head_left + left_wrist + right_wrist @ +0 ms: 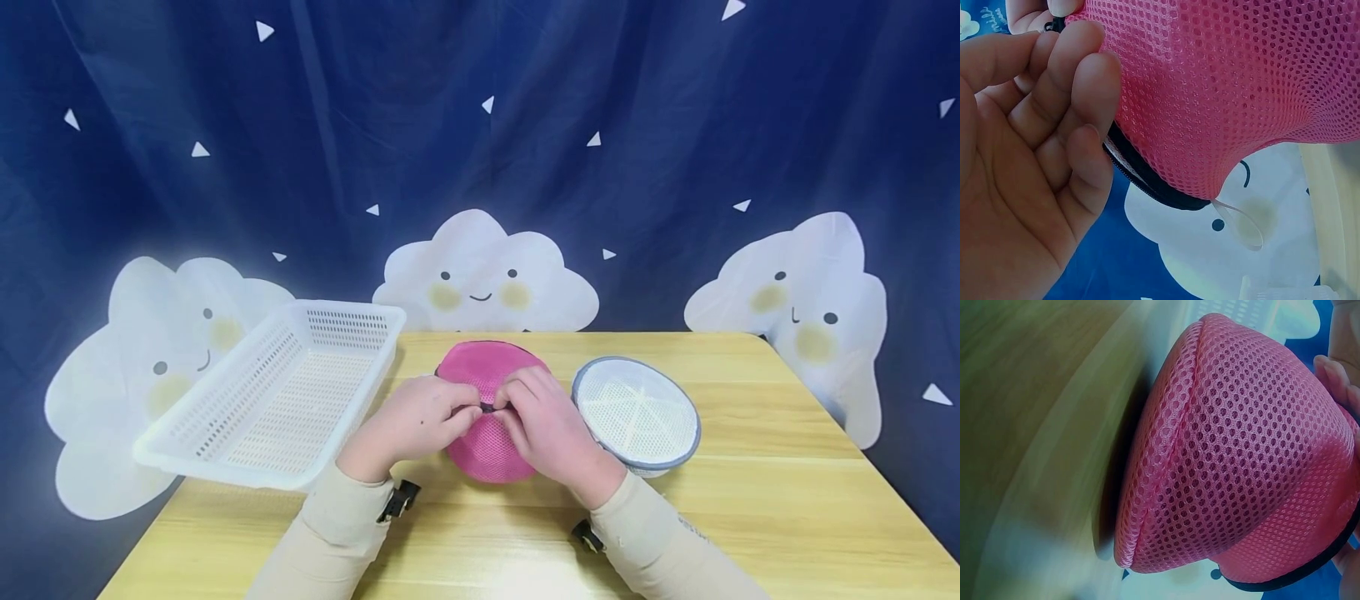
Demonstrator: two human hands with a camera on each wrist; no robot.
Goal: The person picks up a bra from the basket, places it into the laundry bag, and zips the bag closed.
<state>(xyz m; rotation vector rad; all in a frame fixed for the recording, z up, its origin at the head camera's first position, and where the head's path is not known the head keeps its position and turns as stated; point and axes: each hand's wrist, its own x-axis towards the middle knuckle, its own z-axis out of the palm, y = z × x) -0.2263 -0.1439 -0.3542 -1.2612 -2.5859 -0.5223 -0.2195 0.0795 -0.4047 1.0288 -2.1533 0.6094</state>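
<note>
A pink mesh laundry bag (491, 462) stands on the table in front of me, rounded and puffed out, with a black zipper (1175, 197) along its upper edge. My left hand (431, 417) pinches that edge between thumb and fingers from the left. From the right, my right hand (551, 429) pinches the zipper close beside it, the fingertips of both hands almost meeting. In the left wrist view part of the zipper gapes, and a small white loop (1241, 225) hangs from its end. The bag's inside is hidden.
On the left stands a white plastic basket (292, 408) with slotted walls. A white mesh bag (637, 408) with a grey-blue rim lies right of the pink one. Behind the wooden table (787, 500) hangs a dark blue curtain (480, 158) with clouds.
</note>
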